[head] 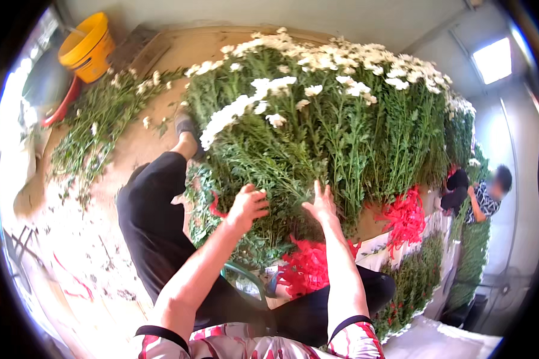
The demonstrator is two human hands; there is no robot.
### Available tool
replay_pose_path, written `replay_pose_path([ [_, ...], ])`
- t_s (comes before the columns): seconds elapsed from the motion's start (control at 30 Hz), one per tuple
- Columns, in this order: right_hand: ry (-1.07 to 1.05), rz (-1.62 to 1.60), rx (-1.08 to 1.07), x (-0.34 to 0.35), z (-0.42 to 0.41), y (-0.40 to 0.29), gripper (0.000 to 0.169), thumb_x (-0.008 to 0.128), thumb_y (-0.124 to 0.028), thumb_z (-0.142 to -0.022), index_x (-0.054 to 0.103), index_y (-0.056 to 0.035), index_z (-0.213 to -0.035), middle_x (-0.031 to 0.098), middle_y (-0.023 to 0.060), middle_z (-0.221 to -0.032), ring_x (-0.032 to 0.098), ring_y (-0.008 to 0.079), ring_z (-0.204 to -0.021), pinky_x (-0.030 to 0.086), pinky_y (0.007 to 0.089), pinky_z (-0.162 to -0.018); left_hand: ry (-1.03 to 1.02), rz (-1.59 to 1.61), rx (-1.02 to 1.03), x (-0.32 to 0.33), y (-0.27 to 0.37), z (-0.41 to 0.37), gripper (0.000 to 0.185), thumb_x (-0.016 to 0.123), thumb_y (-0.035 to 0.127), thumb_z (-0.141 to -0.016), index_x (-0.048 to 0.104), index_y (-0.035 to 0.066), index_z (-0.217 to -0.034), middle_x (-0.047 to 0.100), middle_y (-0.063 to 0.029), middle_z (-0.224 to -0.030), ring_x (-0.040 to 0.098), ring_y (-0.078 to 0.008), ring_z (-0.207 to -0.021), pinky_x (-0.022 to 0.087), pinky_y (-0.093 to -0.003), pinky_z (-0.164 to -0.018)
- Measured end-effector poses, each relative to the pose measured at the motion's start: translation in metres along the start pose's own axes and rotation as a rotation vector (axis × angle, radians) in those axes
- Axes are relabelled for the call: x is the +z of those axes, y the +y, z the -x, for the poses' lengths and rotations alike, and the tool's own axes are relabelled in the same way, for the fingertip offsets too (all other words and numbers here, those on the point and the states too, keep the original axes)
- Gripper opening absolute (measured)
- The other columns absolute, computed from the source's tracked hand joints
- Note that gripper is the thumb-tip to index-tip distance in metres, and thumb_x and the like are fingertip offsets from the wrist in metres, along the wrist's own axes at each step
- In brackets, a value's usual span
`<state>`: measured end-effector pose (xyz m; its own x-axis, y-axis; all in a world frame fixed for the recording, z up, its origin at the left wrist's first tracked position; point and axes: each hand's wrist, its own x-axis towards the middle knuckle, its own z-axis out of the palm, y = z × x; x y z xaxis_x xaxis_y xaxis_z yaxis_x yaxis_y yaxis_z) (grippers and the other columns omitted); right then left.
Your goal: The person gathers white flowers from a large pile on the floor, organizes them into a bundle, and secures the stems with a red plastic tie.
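A large mass of cut white chrysanthemums (341, 134) with leafy green stems lies before me, blooms pointing away. In front, a bunch of white-flowered stems (269, 157) slants with its blooms to the upper left. My left hand (249, 205) is over the lower stems, fingers apart and slightly curled, with nothing seen in it. Beside that wrist, a red strip (215, 206) shows among the leaves. My right hand (322, 204) hovers at the stems on the other side, thumb and fingers spread. Contact with the stems is unclear. Below it, a heap of red strips (306, 265) lies by my right thigh.
More red strips (404, 220) lie farther right, near green bundles (413, 273). A person (485, 197) sits at the far right among stems. Loose flowers (103, 130) cover the floor at left, near a yellow bucket (87, 49) and a red-rimmed tub (65, 105).
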<state>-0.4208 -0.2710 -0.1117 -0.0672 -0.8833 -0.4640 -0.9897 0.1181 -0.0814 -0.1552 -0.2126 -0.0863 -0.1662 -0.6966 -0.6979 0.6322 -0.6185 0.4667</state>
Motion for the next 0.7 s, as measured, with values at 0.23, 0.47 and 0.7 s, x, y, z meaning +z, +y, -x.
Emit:
replay_pose_path([
  [0.23, 0.620, 0.035, -0.299, -0.018, 0.016, -0.086, 0.066, 0.076, -0.032, -0.079, 0.046, -0.0131, -0.134, 0.032, 0.0144, -0.149, 0.037, 0.0371, -0.132, 0.031, 0.0540, -0.105, 0.077, -0.008, 0.015, -0.006, -0.047, 0.084, 0.066, 0.063, 0.020, -0.089, 0.029, 0.001, -0.143, 0.049, -0.0194, -0.130, 0.061, -0.0319, -0.107, 0.051, -0.0439, -0.088],
  [0.47, 0.806, -0.328, -0.430, -0.051, -0.041, -0.140, 0.047, 0.066, -0.027, -0.089, 0.050, -0.0102, -0.130, 0.054, 0.0138, -0.130, 0.052, 0.0325, -0.116, 0.040, 0.0476, -0.098, 0.127, -0.016, 0.060, -0.009, -0.048, 0.066, 0.053, 0.062, 0.020, -0.089, 0.042, -0.001, -0.133, 0.057, -0.0168, -0.122, 0.064, -0.0263, -0.096, 0.050, -0.0372, -0.081],
  [0.7, 0.443, -0.363, -0.370, -0.097, -0.123, -0.170, 0.040, 0.069, -0.027, -0.088, 0.059, -0.0101, -0.122, 0.070, 0.0056, -0.079, 0.067, 0.0203, -0.071, 0.053, 0.0357, -0.063, -0.002, 0.027, 0.014, 0.018, -0.040, 0.067, 0.051, 0.062, 0.021, -0.089, 0.045, -0.002, -0.131, 0.058, -0.0184, -0.122, 0.065, -0.0264, -0.095, 0.050, -0.0371, -0.081],
])
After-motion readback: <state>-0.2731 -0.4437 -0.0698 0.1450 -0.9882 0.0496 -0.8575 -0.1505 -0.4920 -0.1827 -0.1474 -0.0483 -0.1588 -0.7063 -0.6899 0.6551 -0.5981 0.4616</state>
